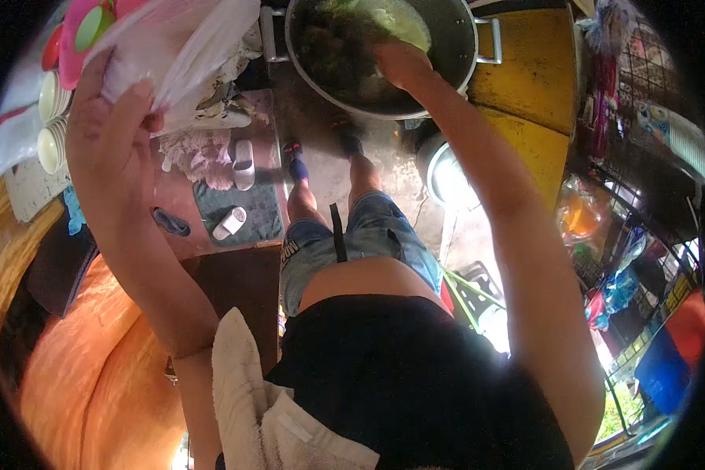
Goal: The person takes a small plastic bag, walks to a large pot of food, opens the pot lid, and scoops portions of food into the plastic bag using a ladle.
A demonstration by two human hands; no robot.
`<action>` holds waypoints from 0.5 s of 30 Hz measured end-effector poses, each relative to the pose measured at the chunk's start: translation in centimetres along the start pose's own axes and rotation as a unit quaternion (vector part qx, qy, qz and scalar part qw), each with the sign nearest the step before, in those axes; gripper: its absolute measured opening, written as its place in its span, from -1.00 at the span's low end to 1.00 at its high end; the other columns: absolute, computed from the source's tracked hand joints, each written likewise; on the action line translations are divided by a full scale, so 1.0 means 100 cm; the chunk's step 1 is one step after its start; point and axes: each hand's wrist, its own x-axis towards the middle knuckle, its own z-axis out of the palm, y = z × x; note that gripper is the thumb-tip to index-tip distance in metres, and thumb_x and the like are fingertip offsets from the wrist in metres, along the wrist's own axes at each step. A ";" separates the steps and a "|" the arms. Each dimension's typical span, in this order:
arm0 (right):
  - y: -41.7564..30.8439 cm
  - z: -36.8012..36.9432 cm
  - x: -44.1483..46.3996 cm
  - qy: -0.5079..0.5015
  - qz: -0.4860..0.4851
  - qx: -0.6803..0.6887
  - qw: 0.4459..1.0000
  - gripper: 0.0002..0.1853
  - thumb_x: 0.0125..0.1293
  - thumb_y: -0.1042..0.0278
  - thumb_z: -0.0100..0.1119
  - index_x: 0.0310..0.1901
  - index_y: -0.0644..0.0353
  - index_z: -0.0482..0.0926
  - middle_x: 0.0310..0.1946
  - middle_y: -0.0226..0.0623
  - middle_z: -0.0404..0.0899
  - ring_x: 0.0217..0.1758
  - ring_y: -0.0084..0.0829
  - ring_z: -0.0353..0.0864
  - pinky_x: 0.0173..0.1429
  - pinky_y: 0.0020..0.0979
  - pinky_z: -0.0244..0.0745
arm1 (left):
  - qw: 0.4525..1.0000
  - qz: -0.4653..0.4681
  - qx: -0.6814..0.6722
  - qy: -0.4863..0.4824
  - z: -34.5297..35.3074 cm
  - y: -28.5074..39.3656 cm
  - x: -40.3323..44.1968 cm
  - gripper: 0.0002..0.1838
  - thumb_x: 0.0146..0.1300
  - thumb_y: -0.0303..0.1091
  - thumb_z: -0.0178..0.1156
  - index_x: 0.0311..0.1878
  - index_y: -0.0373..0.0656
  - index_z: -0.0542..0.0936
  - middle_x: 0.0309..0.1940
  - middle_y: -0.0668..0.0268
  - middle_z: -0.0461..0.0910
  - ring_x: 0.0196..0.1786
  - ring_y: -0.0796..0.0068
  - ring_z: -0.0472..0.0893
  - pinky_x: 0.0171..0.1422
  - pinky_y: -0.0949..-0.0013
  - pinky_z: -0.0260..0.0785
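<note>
My left hand is raised at the upper left, fingers and thumb pinched on a thin clear plastic bag. The bag spreads to the right of the hand. My right arm stretches forward to a large metal pot with two side handles. Inside its rim, my right hand looks closed over the contents, but its fingertips and whatever they hold are hidden. Dark stuff and a pale yellowish-green liquid show in the pot, partly blurred.
Stacked pale bowls and a green cup are at the far left. Yellow boards lie right of the pot. Below are slippers, a dark mat and a metal container. A wire rack with bags lines the right.
</note>
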 end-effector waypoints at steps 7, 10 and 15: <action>-0.047 -0.071 -0.032 -0.144 -0.066 -0.150 0.976 -0.72 0.27 0.36 0.11 0.01 -0.04 0.64 -0.17 -0.16 0.61 -0.07 -0.12 0.69 -0.14 -0.14 0.68 | 0.999 -0.037 -0.009 0.037 -0.038 -0.009 -0.040 -0.37 0.17 -0.59 0.20 0.33 -0.41 0.28 0.03 0.17 0.55 -0.19 0.59 0.56 -0.25 0.58 0.38; -0.035 -0.066 -0.058 -0.183 -0.120 -0.172 0.960 -0.60 0.33 0.35 0.04 0.18 -0.22 0.52 -0.16 -0.21 0.56 -0.15 -0.15 0.70 -0.17 -0.18 0.67 | 0.999 -0.036 -0.009 -0.001 -0.055 -0.016 -0.046 -0.35 0.19 -0.56 0.19 0.36 -0.40 0.26 0.20 0.09 0.45 -0.03 0.46 0.59 -0.19 0.51 0.46; -0.004 -0.064 -0.100 -0.144 -0.081 -0.163 0.973 -0.66 0.32 0.35 0.03 0.11 -0.15 0.59 -0.20 -0.20 0.59 -0.21 -0.16 0.72 -0.29 -0.21 0.69 | 0.999 -0.017 -0.032 0.009 -0.055 -0.020 -0.049 -0.33 0.19 -0.55 0.20 0.37 -0.41 0.24 0.22 0.09 0.43 -0.01 0.44 0.60 -0.20 0.52 0.46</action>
